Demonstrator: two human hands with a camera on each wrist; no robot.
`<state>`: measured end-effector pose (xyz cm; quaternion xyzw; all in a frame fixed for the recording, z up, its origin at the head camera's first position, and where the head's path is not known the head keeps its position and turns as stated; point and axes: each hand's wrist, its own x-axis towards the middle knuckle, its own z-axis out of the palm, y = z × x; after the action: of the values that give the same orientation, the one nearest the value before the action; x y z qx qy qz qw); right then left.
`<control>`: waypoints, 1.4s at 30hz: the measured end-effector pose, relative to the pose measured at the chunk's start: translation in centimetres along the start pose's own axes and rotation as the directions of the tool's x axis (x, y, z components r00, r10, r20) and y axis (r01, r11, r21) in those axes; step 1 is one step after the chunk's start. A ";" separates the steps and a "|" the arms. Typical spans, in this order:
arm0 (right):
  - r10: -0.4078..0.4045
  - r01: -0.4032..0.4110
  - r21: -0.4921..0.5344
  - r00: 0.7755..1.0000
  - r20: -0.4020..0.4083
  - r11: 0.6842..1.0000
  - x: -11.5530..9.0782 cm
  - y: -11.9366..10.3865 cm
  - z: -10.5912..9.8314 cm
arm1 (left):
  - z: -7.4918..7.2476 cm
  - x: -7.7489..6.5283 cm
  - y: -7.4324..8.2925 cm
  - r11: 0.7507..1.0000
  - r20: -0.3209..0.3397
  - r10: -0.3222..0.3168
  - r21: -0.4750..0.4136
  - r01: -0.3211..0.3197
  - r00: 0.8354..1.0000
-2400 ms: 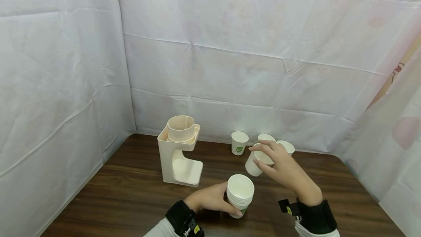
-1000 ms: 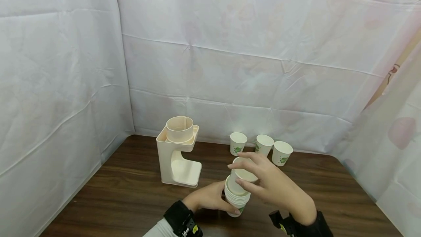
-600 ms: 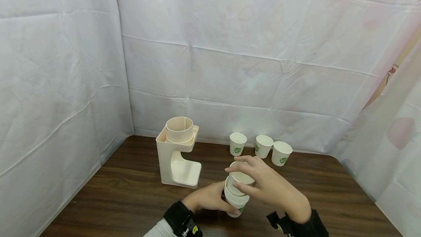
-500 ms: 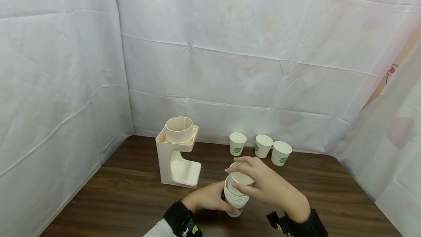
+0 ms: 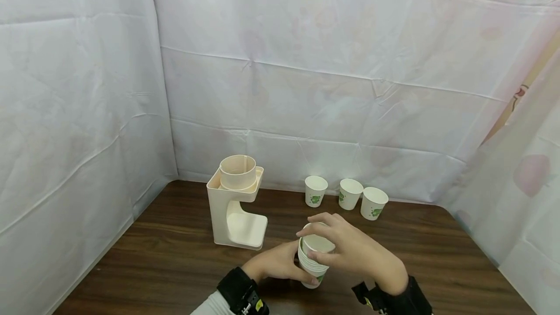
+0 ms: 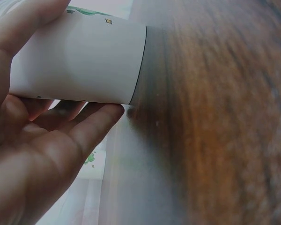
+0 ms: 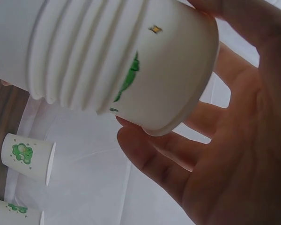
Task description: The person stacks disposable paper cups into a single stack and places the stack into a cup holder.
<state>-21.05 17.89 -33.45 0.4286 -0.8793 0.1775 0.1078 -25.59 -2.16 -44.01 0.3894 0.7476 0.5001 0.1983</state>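
Note:
My left hand (image 5: 277, 262) grips a stack of nested white paper cups (image 5: 314, 267) near the table's front. In the left wrist view, thumb and fingers wrap the lowest cup (image 6: 84, 61), its base close to the wood. Above, my right hand (image 5: 350, 247) holds one more paper cup (image 5: 318, 243) near its rim, thumb on one side and fingers on the other. The right wrist view shows that cup (image 7: 173, 70) partly inside the stack, with more of its wall exposed than the ridged rims (image 7: 70, 51) beneath it. Green printed figures decorate the cups.
Three single paper cups, a left one (image 5: 315, 197), a middle one (image 5: 349, 199) and a right one (image 5: 373, 209), stand upright along the back. A cream stand (image 5: 220, 218) with a round tube (image 5: 238, 179) on top is at left. White cloth (image 5: 306, 86) hangs behind the wooden table (image 5: 153, 252).
My right hand has brought a cup from the back row toward me to the stack and lowered it into the top. My left hand has kept its grip with barely any movement.

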 end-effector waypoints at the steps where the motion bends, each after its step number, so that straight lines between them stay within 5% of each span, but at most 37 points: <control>1: 0.000 0.000 0.000 1.000 0.008 1.000 0.0 0.0 0.1 | 0.0 0.0 0.0 1.000 0.000 0.003 0.005 -0.003 1.000; 10: 0.017 -0.018 0.009 0.997 0.076 1.000 0.1 0.1 0.9 | -0.1 -0.2 -0.1 1.000 0.033 -0.008 -0.004 0.008 0.999; 35: 0.040 -0.043 0.023 0.993 0.108 0.999 -0.1 0.3 1.0 | -0.1 -0.2 -0.1 1.000 0.028 -0.014 -0.017 0.015 1.000; 42: 0.100 -0.107 0.044 0.985 0.138 0.993 -0.2 0.4 0.6 | 0.0 -0.1 -0.2 1.000 0.003 -0.012 -0.025 0.012 1.000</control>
<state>-21.32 17.99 -34.17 0.3960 -0.9008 0.1757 0.0277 -25.60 -2.31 -44.16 0.3833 0.7433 0.5075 0.2072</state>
